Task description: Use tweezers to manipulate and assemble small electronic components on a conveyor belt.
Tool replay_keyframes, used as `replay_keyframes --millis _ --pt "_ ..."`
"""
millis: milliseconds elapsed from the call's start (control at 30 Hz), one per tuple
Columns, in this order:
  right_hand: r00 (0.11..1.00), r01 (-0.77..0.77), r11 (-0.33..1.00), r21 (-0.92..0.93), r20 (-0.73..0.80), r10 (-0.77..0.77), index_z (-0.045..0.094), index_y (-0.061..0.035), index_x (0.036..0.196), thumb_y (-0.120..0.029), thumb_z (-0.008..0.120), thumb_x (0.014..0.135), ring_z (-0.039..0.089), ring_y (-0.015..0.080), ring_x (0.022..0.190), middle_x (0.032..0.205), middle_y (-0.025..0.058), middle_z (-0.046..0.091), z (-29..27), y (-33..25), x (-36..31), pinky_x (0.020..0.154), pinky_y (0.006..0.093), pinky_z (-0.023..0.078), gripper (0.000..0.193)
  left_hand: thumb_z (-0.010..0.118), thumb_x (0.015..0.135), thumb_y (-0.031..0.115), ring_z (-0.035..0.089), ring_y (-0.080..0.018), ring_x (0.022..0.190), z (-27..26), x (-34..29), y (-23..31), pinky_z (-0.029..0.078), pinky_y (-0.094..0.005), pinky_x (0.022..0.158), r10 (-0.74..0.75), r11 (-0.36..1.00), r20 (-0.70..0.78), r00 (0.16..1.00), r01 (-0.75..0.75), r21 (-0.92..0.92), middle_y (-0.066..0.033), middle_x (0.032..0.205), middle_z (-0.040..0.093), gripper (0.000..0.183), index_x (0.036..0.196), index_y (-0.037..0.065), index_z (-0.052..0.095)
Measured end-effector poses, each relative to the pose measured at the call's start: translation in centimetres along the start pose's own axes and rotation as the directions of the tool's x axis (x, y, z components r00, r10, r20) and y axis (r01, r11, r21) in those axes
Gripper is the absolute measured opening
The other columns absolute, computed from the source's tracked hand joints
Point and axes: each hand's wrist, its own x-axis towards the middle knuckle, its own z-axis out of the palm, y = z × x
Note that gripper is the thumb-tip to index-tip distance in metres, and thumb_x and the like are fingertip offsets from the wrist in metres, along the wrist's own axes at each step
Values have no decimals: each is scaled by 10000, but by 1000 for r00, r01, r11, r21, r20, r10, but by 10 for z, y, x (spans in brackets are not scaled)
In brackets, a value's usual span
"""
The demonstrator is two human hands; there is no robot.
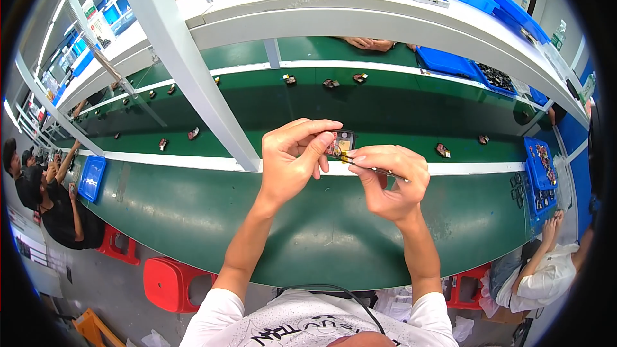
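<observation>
My left hand (289, 157) grips a small black electronic casing (349, 135) between thumb and fingers, raised over the near edge of the belt. Inside the casing show reddish and pale parts and a yellow patch; my fingers cover some of it. My right hand (398, 177) pinches dark, slim tweezers (390, 174). Their tips reach the casing's lower edge by the yellow patch. Whether the tips hold a wire or any other small part is too fine to make out.
Several similar small units lie on the green conveyor belt (270, 112), beyond the green worktable (205, 205). A slanting white post (193, 71) and overhead shelf (321, 19) stand ahead. Blue trays (93, 177) flank the table; co-workers sit left and right, near red stools (170, 283).
</observation>
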Motion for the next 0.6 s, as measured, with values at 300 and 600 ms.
replay_keyframes --millis 300,600 --pt "998 -53 997 49 -14 54 706 -68 869 49 817 719 722 158 652 791 51 754 -1 -2 0 493 227 415 221 642 954 -33 648 -124 557 -1 1 2 477 -212 411 55 998 40 998 -56 26 -109 837 673 169 1091 -60 736" --pt "999 0 998 56 -35 2 711 -85 860 61 809 704 707 134 633 798 44 758 -2 -1 0 486 224 397 236 641 967 -8 646 -131 544 -1 0 0 476 -217 407 30 999 28 999 -29 -43 -113 842 680 165 1093 -59 734"
